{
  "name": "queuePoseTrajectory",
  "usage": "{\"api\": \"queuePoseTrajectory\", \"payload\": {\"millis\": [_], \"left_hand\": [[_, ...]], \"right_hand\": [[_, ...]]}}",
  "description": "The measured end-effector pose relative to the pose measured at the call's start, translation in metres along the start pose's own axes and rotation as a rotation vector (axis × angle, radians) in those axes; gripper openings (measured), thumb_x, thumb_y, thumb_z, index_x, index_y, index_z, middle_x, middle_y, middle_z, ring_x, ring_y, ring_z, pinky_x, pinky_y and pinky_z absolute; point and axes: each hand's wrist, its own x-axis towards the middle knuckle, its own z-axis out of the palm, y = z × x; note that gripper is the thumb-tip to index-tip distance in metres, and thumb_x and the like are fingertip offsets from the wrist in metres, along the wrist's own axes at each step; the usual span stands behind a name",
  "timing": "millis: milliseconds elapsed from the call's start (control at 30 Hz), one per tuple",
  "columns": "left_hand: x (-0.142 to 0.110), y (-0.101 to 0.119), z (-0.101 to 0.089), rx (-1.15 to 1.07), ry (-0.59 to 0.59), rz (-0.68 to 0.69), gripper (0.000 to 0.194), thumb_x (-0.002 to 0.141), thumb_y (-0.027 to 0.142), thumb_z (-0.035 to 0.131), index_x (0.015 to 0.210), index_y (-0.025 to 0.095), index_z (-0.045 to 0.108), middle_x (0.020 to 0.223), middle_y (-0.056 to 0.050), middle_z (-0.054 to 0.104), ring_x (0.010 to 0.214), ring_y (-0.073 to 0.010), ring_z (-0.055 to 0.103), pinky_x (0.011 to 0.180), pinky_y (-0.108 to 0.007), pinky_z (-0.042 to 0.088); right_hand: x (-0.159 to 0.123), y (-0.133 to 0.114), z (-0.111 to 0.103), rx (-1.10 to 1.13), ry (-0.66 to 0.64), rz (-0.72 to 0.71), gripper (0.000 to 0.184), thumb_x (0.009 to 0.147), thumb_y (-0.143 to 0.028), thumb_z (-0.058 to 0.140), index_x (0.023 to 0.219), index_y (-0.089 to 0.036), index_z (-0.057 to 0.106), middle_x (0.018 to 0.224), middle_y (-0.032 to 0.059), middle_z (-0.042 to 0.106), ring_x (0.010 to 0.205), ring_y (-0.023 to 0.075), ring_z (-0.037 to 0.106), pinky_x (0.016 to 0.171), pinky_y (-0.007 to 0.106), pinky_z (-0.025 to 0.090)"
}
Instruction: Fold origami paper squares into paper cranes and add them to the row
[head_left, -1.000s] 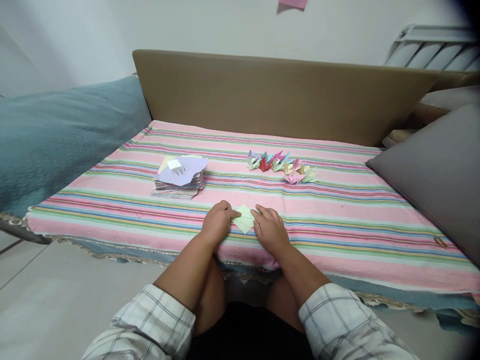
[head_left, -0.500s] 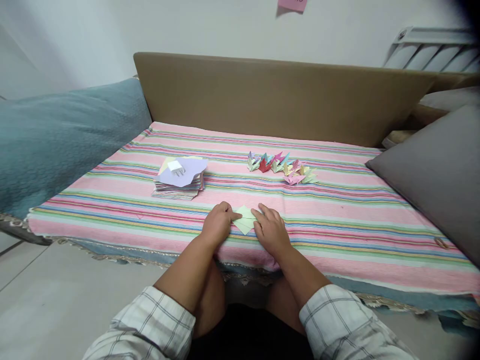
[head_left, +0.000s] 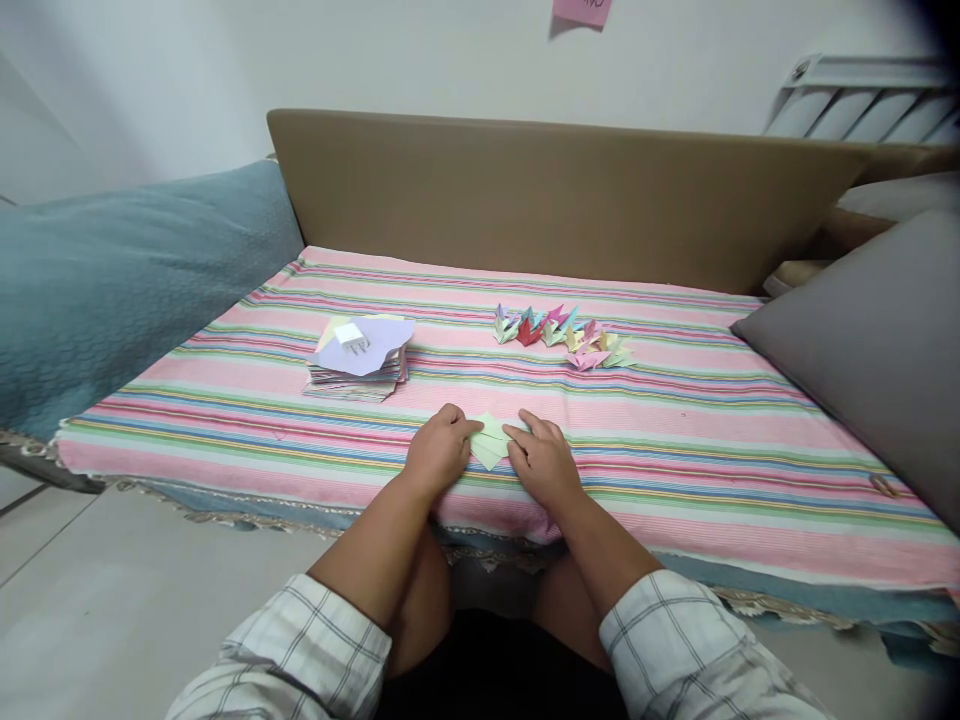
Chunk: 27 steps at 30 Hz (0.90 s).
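A pale green paper (head_left: 489, 452), folded to a diamond with layered flaps, lies flat on the striped cloth in front of me. My left hand (head_left: 441, 450) is closed at its left corner, the fingers curled and a fingertip pressing on the upper left flap. At the right corner, my right hand (head_left: 546, 458) has its thumb and a finger close together on the paper, while another finger stretches out above it. The undersides of both hands are hidden. Beyond them stands a group of small folded paper cranes (head_left: 553, 332) in several colours.
To the left is a stack of paper sheets (head_left: 356, 380) with a lilac sheet (head_left: 384, 345) and a white plug adapter (head_left: 349, 336) on top. A striped cloth (head_left: 225, 400) covers the seat. A brown backrest board (head_left: 525, 200), blue armrest (head_left: 150, 260) and grey cushion (head_left: 862, 340) surround it.
The fingertips of my right hand have shifted slightly left on the green paper, and the other finger is raised a little. My left hand stays nearly still.
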Motion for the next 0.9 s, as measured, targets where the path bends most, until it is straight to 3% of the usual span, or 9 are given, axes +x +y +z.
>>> {"api": "queuePoseTrajectory", "payload": {"millis": [200,533,767,900], "left_hand": [[0.001,-0.005,0.004,-0.039,0.037,0.022,0.024,0.081,0.028,0.056,0.101,0.024,0.069,0.088,-0.005,0.054,0.083,-0.0174,0.054,0.076,-0.029,0.044],[0.003,-0.018,0.005,-0.200,0.062,-0.103,0.014,0.076,0.019,0.060,0.084,0.022,0.071,0.084,-0.002,0.056,0.080,-0.0151,0.056,0.074,-0.027,0.045],[0.002,-0.020,0.009,-0.167,0.067,-0.019,0.017,0.079,0.020,0.059,0.088,0.025,0.072,0.085,-0.002,0.056,0.079,-0.0142,0.056,0.072,-0.026,0.045],[0.002,-0.020,0.009,-0.134,0.061,0.009,0.018,0.080,0.022,0.058,0.090,0.026,0.073,0.083,-0.002,0.056,0.078,-0.0144,0.055,0.070,-0.027,0.044]], "right_hand": [[0.001,0.001,-0.001,0.031,-0.026,0.028,0.033,0.085,-0.027,0.047,0.114,-0.028,0.063,0.130,0.0062,0.051,0.114,0.0252,0.044,0.093,0.042,0.039],[0.002,0.003,0.000,0.117,-0.006,0.046,0.033,0.083,-0.025,0.048,0.112,-0.027,0.065,0.128,0.0066,0.053,0.114,0.0261,0.044,0.096,0.044,0.037],[0.005,0.008,0.004,0.351,0.091,0.109,0.026,0.078,-0.022,0.054,0.097,-0.026,0.071,0.115,0.0046,0.060,0.105,0.0220,0.052,0.095,0.039,0.041],[0.007,0.008,0.007,0.373,0.125,0.135,0.022,0.077,-0.020,0.054,0.088,-0.025,0.073,0.108,0.0046,0.062,0.099,0.0208,0.054,0.091,0.037,0.043]]}}
